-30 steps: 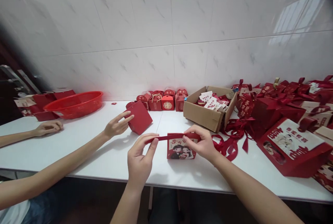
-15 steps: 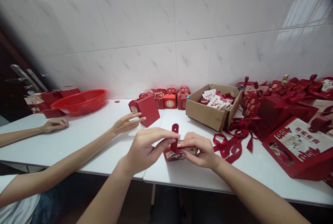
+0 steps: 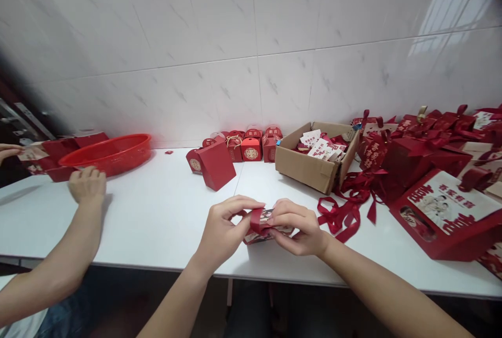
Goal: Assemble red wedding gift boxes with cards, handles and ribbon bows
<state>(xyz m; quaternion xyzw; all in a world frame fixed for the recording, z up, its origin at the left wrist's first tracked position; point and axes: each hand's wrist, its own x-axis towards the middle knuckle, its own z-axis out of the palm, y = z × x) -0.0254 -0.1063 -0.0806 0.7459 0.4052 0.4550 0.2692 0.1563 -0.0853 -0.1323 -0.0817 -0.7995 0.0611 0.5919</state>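
A small red gift box [image 3: 288, 232] with printed pictures rests on the white table in front of me, between my hands. My left hand [image 3: 223, 228] is closed at its left side, thumb and forefinger pinching a dark red strap [image 3: 257, 219] that bends over the top. From the other side my right hand [image 3: 301, 227] grips the box's upper edge, with thumb and fingers pressed together. My fingers cover much of the box. To the right of my right hand lies a tangle of red ribbon [image 3: 347, 215].
A cardboard carton [image 3: 304, 170] of cards stands behind the ribbon. Red boxes [image 3: 251, 149] line the wall, with a plain red box [image 3: 217, 165] before them. Bigger gift bags [image 3: 443, 212] crowd the right. A co-worker's hand [image 3: 88, 186] is by the red basin [image 3: 125, 152] at left.
The strap stood upright and now lies bent over the box. The co-worker's arm has drawn back left from the plain red box, and a hand is at the far-left boxes.
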